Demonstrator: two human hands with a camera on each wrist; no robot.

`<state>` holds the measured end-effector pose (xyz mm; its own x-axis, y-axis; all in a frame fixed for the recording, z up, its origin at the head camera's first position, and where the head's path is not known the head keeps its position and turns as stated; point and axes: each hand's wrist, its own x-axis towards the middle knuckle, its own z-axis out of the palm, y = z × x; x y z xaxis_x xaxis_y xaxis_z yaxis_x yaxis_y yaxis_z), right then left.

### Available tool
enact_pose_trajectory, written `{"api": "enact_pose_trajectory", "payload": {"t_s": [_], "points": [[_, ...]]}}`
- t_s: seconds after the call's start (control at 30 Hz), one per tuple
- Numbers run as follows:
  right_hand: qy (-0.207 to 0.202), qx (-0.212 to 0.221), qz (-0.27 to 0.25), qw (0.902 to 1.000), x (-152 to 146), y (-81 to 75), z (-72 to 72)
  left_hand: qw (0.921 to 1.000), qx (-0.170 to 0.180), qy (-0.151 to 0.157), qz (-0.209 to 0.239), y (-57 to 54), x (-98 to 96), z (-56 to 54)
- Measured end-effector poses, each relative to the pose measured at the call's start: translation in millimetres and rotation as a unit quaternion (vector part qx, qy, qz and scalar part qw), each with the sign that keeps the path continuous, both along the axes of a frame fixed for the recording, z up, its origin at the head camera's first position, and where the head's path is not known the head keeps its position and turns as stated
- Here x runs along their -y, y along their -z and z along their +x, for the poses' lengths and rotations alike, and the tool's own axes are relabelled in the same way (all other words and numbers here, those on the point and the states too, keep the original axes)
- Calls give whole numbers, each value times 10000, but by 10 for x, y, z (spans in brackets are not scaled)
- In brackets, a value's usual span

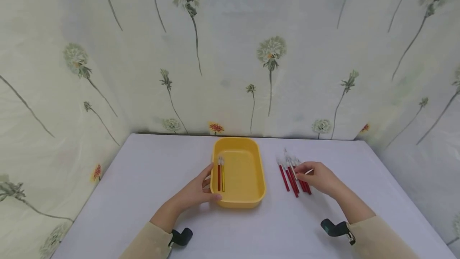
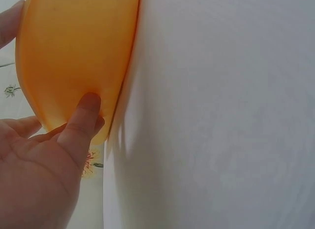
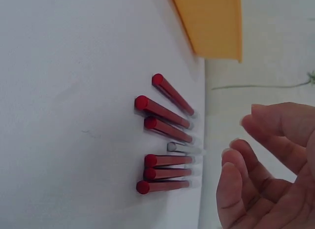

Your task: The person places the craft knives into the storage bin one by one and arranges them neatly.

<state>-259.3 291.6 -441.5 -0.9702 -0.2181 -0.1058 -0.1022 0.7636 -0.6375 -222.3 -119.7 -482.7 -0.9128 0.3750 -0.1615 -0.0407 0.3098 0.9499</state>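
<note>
My left hand (image 1: 195, 190) grips the left side of a yellow plastic tray (image 1: 245, 171), thumb at the near corner; in the left wrist view its fingers press the tray's outer wall (image 2: 78, 47). Inside the tray, a slim red pen-like stick (image 1: 219, 177) and a yellow one (image 1: 223, 178) lie side by side along the left wall. Over a loose bunch of red sticks (image 1: 284, 178) with clear ends hovers my right hand (image 1: 318, 177). Its thumb and fingers stand apart, nothing between them, in the right wrist view. A silvery-white stick (image 3: 182, 148) lies among the red ones.
Everything lies on a white-covered table (image 1: 161, 163). A dandelion-printed sheet (image 1: 230, 91) hangs behind it and at both sides. The tray stands left of the bunch, with a gap of bare tabletop between them.
</note>
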Motion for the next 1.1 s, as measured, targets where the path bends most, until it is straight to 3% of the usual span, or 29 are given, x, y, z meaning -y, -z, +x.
{"api": "enact_pose_trajectory", "payload": {"t_s": [0.47, 1.1], "points": [[338, 6, 10, 9994, -152, 228, -96, 10000, 6, -37, -89, 29, 8, -13], [731, 197, 124, 9971, -266, 393, -206, 10000, -4, 18, 48, 12, 8, -5]]}}
